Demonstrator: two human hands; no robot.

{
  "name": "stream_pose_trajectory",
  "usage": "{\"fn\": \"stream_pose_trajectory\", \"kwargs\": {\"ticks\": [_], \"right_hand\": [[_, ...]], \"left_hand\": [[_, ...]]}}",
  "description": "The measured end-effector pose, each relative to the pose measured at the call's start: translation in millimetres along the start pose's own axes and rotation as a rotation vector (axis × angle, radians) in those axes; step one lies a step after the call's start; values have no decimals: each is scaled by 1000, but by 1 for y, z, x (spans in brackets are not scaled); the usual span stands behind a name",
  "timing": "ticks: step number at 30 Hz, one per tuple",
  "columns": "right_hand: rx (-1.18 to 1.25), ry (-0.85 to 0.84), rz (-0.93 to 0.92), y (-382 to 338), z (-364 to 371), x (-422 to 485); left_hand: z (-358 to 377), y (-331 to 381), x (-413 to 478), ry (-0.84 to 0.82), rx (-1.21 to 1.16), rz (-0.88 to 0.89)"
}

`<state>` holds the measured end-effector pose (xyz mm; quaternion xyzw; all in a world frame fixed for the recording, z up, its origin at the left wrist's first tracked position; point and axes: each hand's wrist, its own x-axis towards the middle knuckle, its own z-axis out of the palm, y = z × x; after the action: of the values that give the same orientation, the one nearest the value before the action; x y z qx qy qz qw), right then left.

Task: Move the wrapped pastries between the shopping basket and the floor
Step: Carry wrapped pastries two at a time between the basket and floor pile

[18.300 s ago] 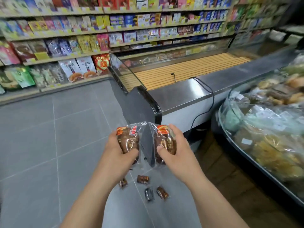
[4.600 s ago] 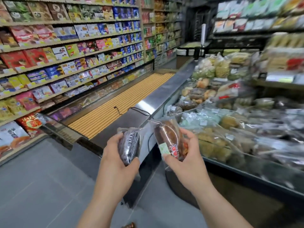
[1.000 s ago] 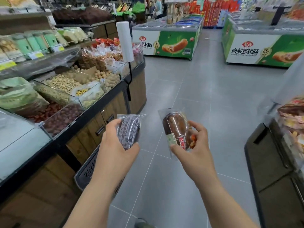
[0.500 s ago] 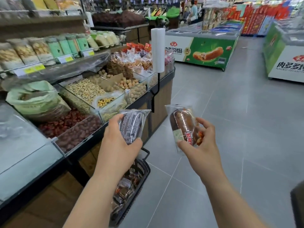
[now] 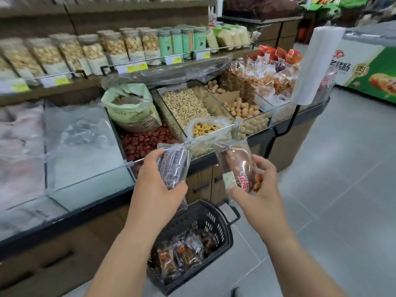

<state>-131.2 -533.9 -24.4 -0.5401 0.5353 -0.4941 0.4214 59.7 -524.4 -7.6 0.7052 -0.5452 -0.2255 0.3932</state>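
Left hand (image 5: 157,189): fingers curled round a dark-wrapped pastry (image 5: 174,168), held upright at chest height.
Right hand (image 5: 260,189): fingers and thumb pinch a brown pastry (image 5: 236,166) in clear wrap.
Basket (image 5: 214,221): on the floor (image 5: 342,200) below both hands, with more wrapped pastries (image 5: 184,254) inside.
Nut bins (image 5: 192,108): behind the basket.

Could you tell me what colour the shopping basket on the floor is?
The shopping basket is black; head view.
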Motion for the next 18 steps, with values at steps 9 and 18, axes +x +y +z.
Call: {"fn": "stream_pose_trajectory", "kwargs": {"ticks": [9,18], "right_hand": [[15,-347,-28,12,16,96],[-29,-545,23,52,32,139]], "left_hand": [[25,-3,32,232,-12,-207],[66,-29,46,330,34,-368]]}}
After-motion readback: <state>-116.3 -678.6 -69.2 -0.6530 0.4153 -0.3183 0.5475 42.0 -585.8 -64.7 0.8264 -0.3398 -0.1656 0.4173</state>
